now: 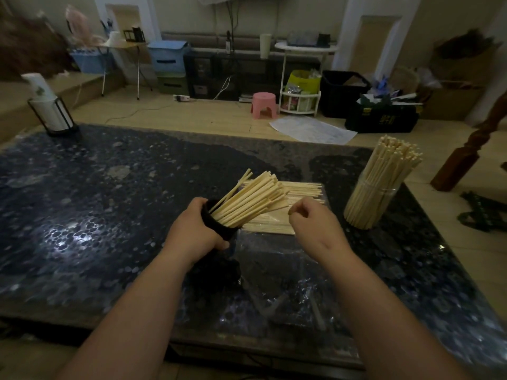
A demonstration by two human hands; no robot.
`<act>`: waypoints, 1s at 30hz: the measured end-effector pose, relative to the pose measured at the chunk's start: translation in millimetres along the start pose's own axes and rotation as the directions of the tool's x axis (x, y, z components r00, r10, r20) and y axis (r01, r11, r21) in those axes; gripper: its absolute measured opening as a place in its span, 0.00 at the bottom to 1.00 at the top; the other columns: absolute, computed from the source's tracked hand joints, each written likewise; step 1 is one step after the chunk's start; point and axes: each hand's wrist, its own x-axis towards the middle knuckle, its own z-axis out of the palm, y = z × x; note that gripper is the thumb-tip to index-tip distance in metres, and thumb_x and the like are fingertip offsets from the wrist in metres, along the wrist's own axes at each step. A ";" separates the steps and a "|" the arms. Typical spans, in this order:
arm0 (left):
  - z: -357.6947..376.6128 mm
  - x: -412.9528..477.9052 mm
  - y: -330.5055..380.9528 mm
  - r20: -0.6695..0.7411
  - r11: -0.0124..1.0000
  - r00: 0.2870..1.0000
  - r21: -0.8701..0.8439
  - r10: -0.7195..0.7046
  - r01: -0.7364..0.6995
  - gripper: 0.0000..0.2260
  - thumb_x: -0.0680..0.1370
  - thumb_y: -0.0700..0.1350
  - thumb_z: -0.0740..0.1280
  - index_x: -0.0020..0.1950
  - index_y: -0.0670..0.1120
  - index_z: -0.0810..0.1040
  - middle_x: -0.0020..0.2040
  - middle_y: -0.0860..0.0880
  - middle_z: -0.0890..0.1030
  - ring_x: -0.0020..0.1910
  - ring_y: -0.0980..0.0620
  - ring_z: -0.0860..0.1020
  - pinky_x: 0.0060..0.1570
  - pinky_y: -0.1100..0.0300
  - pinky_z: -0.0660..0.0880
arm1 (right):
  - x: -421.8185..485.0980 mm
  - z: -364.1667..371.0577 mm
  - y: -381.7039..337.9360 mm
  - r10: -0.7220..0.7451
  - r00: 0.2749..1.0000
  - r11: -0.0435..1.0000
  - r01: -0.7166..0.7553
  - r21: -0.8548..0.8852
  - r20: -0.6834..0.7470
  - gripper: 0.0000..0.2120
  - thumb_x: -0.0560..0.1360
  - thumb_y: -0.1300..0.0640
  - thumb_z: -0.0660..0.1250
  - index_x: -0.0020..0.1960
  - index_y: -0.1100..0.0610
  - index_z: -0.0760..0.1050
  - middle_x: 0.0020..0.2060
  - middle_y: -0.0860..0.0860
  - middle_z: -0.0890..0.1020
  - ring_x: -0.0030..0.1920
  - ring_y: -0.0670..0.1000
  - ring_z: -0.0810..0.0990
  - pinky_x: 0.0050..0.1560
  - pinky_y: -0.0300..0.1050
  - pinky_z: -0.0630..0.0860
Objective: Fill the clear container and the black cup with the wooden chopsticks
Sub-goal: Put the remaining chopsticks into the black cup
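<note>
My left hand (196, 229) grips the black cup (219, 229), which is tilted to the right above the dark table. A bundle of wooden chopsticks (252, 200) sticks out of the cup, fanning up and right. My right hand (310, 218) hovers just right of the chopstick tips with its fingers curled; whether it holds anything is unclear. Under the cup, a flat pile of loose chopsticks (299, 192) lies on the table. The clear container (370, 204) stands upright at the right, packed with chopsticks (389, 163).
The dark speckled table (109, 215) carries clear plastic wrap (285, 275) in front of the pile. A black-framed holder with a white bottle (52, 111) stands at the far left corner. Beyond the table are a pink stool (264, 104), crates and a wooden post (466, 154).
</note>
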 end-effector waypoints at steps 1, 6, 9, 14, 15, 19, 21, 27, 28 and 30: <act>0.1 0.2 -0.2 -0.007 1.000 1.000 -0.004 -0.007 0.007 0.38 0.62 0.37 0.82 0.68 0.54 0.71 0.55 0.51 0.77 0.55 0.49 0.74 0.55 0.53 0.74 | 2.0 0.2 2.2 0.018 0.997 0.998 -0.013 -0.062 0.070 0.06 0.77 0.55 0.62 0.47 0.52 0.77 0.43 0.47 0.80 0.46 0.50 0.78 0.48 0.48 0.76; 0.4 0.6 -0.1 -0.044 0.999 0.998 -0.037 -0.035 0.034 0.41 0.62 0.37 0.82 0.70 0.53 0.70 0.61 0.50 0.78 0.59 0.48 0.75 0.57 0.50 0.74 | 4.7 16.8 19.9 0.088 0.924 0.966 0.012 -0.258 0.372 0.09 0.76 0.52 0.62 0.40 0.51 0.76 0.42 0.51 0.82 0.45 0.53 0.80 0.43 0.45 0.75; 1.0 -0.4 0.8 -0.049 0.997 0.997 -0.054 -0.054 0.051 0.41 0.62 0.37 0.82 0.71 0.53 0.69 0.62 0.51 0.78 0.62 0.47 0.75 0.60 0.48 0.74 | 2.7 29.7 31.6 0.120 0.883 0.956 0.019 -0.291 0.453 0.10 0.78 0.54 0.62 0.52 0.52 0.81 0.52 0.51 0.82 0.53 0.53 0.79 0.51 0.46 0.75; -0.5 -0.9 -0.3 -0.047 0.995 0.997 -0.080 -0.064 0.060 0.42 0.62 0.36 0.82 0.71 0.54 0.69 0.63 0.50 0.77 0.63 0.46 0.75 0.61 0.48 0.74 | 3.8 51.4 51.9 -0.029 0.901 0.922 0.192 -0.337 0.434 0.28 0.76 0.56 0.61 0.76 0.48 0.65 0.76 0.48 0.64 0.75 0.54 0.63 0.75 0.51 0.61; -0.7 -1.0 -0.1 -0.050 0.994 0.997 -0.087 -0.065 0.061 0.41 0.62 0.35 0.82 0.71 0.54 0.69 0.63 0.50 0.77 0.63 0.47 0.75 0.62 0.48 0.74 | 3.5 54.4 54.2 -0.031 0.905 0.902 0.208 -0.378 0.425 0.29 0.78 0.53 0.61 0.79 0.48 0.59 0.79 0.48 0.57 0.78 0.54 0.57 0.77 0.53 0.57; -0.3 -1.1 -1.1 -0.071 0.993 0.996 -0.102 -0.062 0.054 0.40 0.62 0.35 0.81 0.69 0.54 0.70 0.60 0.52 0.77 0.61 0.48 0.75 0.61 0.49 0.74 | 7.0 64.6 64.2 -0.038 0.931 0.838 0.227 -0.497 0.362 0.32 0.82 0.45 0.56 0.81 0.50 0.46 0.81 0.50 0.48 0.80 0.53 0.44 0.77 0.53 0.44; -0.4 -0.1 -2.0 -0.074 0.993 0.995 -0.103 -0.061 0.054 0.40 0.62 0.35 0.81 0.69 0.54 0.70 0.58 0.53 0.77 0.61 0.48 0.75 0.59 0.51 0.74 | 11.9 68.7 67.1 -0.061 0.937 0.827 0.241 -0.508 0.345 0.33 0.82 0.42 0.54 0.81 0.50 0.46 0.81 0.50 0.49 0.80 0.53 0.44 0.77 0.55 0.43; 0.2 1.9 -0.7 -0.059 0.993 0.996 -0.096 -0.070 0.064 0.41 0.61 0.35 0.82 0.70 0.53 0.70 0.62 0.51 0.78 0.63 0.48 0.75 0.62 0.49 0.73 | 21.8 70.3 64.5 -0.025 0.936 0.805 0.227 -0.549 0.351 0.32 0.82 0.38 0.51 0.81 0.48 0.49 0.80 0.50 0.54 0.80 0.54 0.50 0.76 0.59 0.46; 0.3 2.2 -0.6 -0.057 0.993 0.996 -0.096 -0.072 0.066 0.42 0.62 0.35 0.82 0.71 0.53 0.69 0.63 0.51 0.78 0.63 0.47 0.74 0.63 0.48 0.74 | 22.5 70.8 63.9 -0.022 0.941 0.802 0.218 -0.557 0.337 0.31 0.82 0.38 0.51 0.81 0.48 0.49 0.80 0.50 0.56 0.79 0.54 0.52 0.76 0.59 0.48; 0.2 1.6 -0.5 -0.046 0.993 0.996 -0.094 -0.079 0.074 0.43 0.62 0.35 0.82 0.72 0.54 0.68 0.64 0.51 0.77 0.65 0.47 0.74 0.64 0.46 0.73 | 22.6 71.5 63.0 0.001 0.948 0.789 0.196 -0.582 0.319 0.31 0.82 0.39 0.50 0.81 0.49 0.49 0.80 0.50 0.56 0.78 0.55 0.53 0.76 0.61 0.47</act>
